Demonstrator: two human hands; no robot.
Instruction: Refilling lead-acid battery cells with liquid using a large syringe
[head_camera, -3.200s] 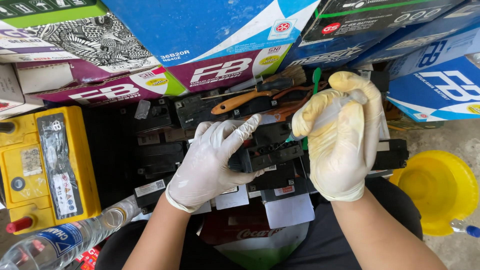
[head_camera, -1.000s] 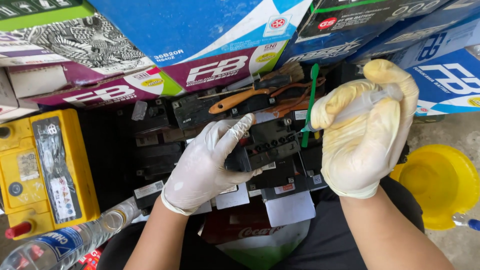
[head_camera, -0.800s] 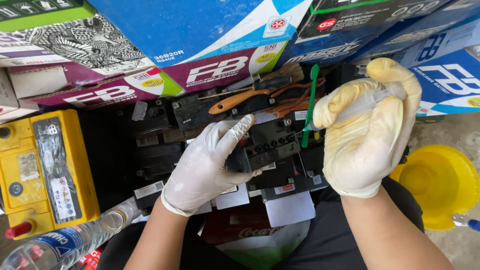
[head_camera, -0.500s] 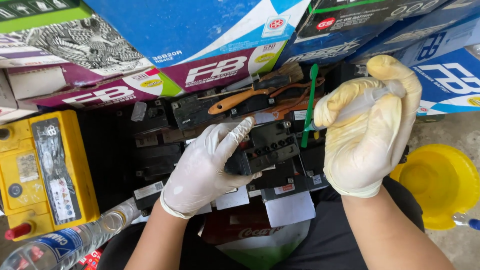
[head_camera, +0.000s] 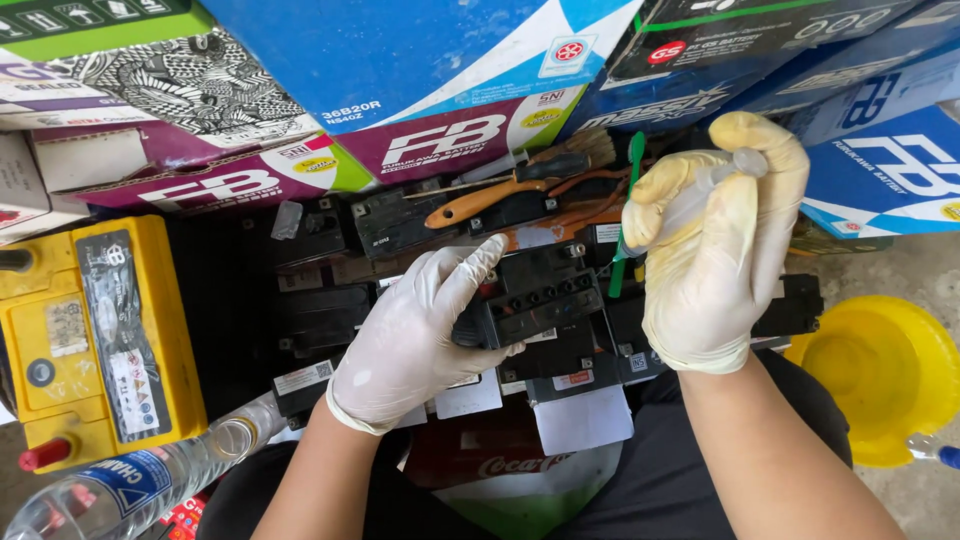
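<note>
Left hand (head_camera: 415, 335) is wrapped round a small black battery (head_camera: 530, 300), looks dense and rigid, best held by its sides. Right hand (head_camera: 715, 250) pinches a light plastic syringe (head_camera: 705, 190).

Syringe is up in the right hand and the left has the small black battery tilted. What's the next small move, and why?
Probably bring the syringe tip down to the row of round ports on the battery. The left hand holds it tilted with the ports facing up, while the right hand holds the syringe raised to the battery's right, its tip clear of the ports, thumb on the plunger. Whether it holds liquid can't be told.
</note>
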